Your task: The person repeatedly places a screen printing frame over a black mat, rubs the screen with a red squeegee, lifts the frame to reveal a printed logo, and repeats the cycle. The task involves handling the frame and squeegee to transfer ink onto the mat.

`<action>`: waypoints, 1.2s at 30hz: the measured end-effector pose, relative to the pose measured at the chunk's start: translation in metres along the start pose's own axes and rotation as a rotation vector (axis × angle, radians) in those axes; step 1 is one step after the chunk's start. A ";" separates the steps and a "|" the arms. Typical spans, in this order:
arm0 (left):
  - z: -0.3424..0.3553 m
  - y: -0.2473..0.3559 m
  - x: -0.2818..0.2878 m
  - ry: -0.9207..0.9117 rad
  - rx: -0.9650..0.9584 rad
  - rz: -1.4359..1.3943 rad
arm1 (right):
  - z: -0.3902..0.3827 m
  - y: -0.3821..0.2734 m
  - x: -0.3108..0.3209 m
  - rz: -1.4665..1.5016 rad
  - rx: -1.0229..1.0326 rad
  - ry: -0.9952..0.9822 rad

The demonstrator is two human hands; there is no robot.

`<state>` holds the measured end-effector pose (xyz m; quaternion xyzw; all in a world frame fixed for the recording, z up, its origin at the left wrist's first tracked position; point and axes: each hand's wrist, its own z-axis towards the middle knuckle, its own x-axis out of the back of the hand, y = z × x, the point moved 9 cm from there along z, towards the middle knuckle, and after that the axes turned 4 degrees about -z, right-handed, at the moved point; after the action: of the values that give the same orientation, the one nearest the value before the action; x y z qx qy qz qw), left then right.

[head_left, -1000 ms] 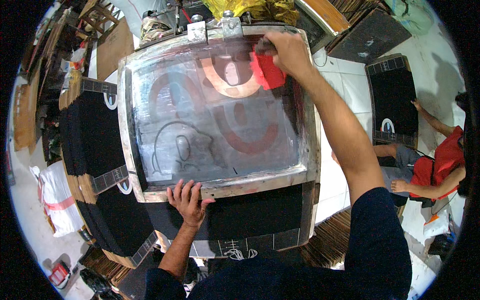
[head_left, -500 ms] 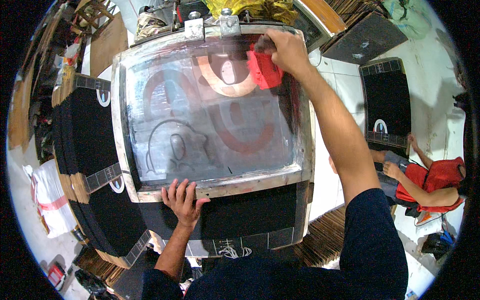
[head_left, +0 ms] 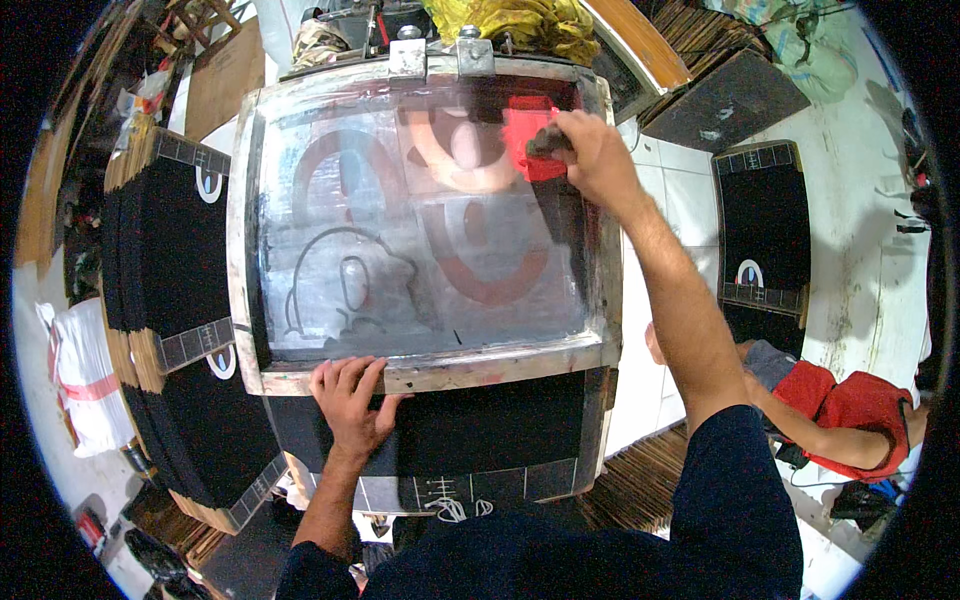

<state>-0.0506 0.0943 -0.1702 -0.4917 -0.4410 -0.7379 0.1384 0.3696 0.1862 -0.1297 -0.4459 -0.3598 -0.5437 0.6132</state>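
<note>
A screen-printing frame [head_left: 500,373] with pale worn wooden edges lies before me, its grey mesh showing faint eye-like shapes and a dark outline figure. Near the mesh's upper right, my right hand [head_left: 603,165] is closed around the dark handle of a small squeegee [head_left: 548,143]; its blade is hard to make out. A bright red patch [head_left: 522,125], apparently ink, lies around the tool. My left hand [head_left: 352,402] rests on the frame's near edge, fingers spread over the wood and thumb apart. Beneath the frame, a black printed sheet [head_left: 490,420] shows along the near side.
Two metal clamps [head_left: 407,58] hold the frame's far edge. Stacked black printed boards [head_left: 180,240] stand at left; another black board [head_left: 765,220] lies at right. A person in red [head_left: 850,420] is at the right. Yellow crumpled material [head_left: 510,25] lies beyond the frame.
My right hand has come nearer to me with the squeegee, from the mesh's far corner onto the red patch. My left hand stays on the near edge. The view has shifted slightly.
</note>
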 end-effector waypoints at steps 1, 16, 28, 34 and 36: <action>0.004 0.004 0.003 0.003 -0.027 -0.002 | 0.005 0.003 0.000 0.041 -0.006 -0.020; 0.012 0.015 0.010 0.023 -0.013 0.000 | 0.104 0.084 -0.074 0.070 -0.025 -0.389; 0.023 0.043 0.027 0.012 -0.125 0.087 | -0.148 -0.082 0.071 0.050 -0.324 0.055; 0.077 0.123 0.173 0.035 -0.258 0.322 | -0.131 -0.117 0.216 -0.190 -0.079 0.412; 0.095 0.136 0.211 0.322 -0.279 0.227 | -0.094 -0.094 0.249 -0.118 -0.143 0.378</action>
<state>-0.0072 0.1392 0.0905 -0.4285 -0.2490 -0.8402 0.2200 0.3098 0.0106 0.0829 -0.3564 -0.2244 -0.6768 0.6037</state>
